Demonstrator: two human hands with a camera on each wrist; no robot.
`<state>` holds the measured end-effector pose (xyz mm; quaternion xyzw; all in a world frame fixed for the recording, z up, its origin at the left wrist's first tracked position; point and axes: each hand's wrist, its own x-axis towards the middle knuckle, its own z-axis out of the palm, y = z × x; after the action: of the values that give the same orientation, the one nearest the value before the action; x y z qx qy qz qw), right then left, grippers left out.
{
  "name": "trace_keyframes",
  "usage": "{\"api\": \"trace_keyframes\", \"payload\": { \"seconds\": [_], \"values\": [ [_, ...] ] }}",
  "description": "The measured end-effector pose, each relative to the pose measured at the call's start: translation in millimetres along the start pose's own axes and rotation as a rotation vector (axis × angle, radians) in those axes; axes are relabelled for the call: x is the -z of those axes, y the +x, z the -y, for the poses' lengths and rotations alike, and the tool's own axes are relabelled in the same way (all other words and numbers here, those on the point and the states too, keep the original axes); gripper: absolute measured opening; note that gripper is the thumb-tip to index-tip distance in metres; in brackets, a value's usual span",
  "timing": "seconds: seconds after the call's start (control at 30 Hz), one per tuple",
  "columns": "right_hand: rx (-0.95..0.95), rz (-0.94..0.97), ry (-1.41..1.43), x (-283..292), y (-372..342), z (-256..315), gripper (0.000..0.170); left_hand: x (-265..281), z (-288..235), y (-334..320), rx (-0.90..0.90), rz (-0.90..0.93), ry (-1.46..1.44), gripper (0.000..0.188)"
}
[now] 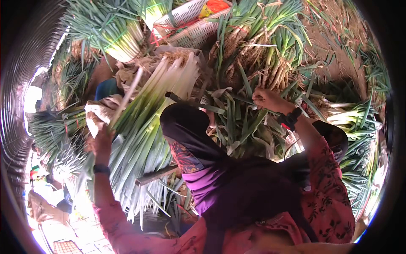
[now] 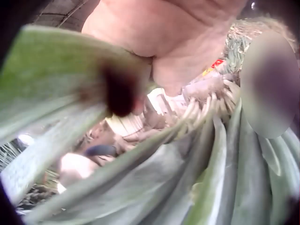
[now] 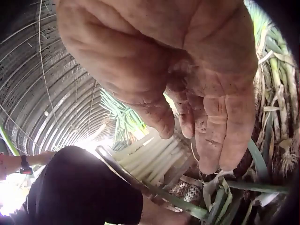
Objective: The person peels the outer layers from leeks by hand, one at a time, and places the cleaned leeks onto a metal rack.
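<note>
Leek (image 2: 47, 65) up close, gripped in left fingers (image 1: 105, 134); could totally snag on the leek heap (image 1: 144, 122) beside them if swung low. Right fingers (image 3: 215, 131) loosely bent, seemingly empty.

A bent knee (image 1: 182, 120) blocks the middle.
There is room over the clean leeks (image 1: 146, 110) on its left; farther off, a white plastic crate (image 1: 198, 36) and, to its right, muddy leeks (image 1: 275, 63) stand in the way.
</note>
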<state>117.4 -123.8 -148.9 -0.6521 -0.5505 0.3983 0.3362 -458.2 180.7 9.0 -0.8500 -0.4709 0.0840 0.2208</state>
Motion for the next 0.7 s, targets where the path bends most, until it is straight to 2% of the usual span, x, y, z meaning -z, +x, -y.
{"api": "trace_keyframes", "payload": {
  "seconds": [0.07, 0.1, 0.13, 0.17, 0.23, 0.3, 0.37, 0.4, 0.47, 0.5, 0.53, 0.63, 0.7],
  "values": [
    [-0.096, 0.021, 0.048, -4, -3, 4, 0.017, -1, -47, 12, 0.005, 0.103, -0.024, 0.042],
    [-0.129, 0.06, 0.057, -5, -4, -1, 0.016, -57, -36, 23, -0.177, -0.192, -0.238, 0.046],
    [-0.16, 0.101, 0.065, -7, -4, -5, 0.016, -81, -38, 36, -0.177, -0.185, -0.244, 0.046],
    [-0.167, 0.105, 0.065, -10, -3, -8, 0.016, -98, -42, 54, -0.258, -0.105, -0.154, 0.046],
    [-0.324, 0.05, 0.092, -17, -4, -15, 0.016, -122, -44, 79, -0.348, -0.02, -0.067, 0.047],
    [-0.291, 0.023, 0.057, -30, -4, -33, 0.016, -135, -47, 96, -0.321, 0.131, -0.031, 0.036],
    [-0.259, -0.004, 0.022, -40, -5, -44, 0.016, -130, -54, 102, -0.475, 0.098, 0.014, 0.034],
    [-0.289, 0.034, -0.012, -44, -4, -43, 0.017, -114, -68, 100, -0.48, 0.104, 0.011, 0.034],
    [-0.327, 0.074, -0.038, -56, -5, -51, 0.018, -92, -97, 95, 0.04, 0.215, -0.367, 0.037],
    [-0.335, 0.078, -0.084, -67, -5, -61, 0.019, -92, -100, 86, 0.048, 0.067, -0.312, 0.03],
    [-0.338, 0.082, -0.135, -73, -5, -70, 0.019, -91, -101, 84, 0.047, 0.072, -0.311, 0.03],
    [-0.337, 0.109, -0.169, -73, -3, -40, 0.023, -103, -99, 85, -0.065, 0.001, -0.18, 0.033],
    [-0.322, 0.125, -0.155, -77, -1, -43, 0.024, -138, -91, 102, -0.246, -0.183, -0.385, 0.032]
  ]
}}
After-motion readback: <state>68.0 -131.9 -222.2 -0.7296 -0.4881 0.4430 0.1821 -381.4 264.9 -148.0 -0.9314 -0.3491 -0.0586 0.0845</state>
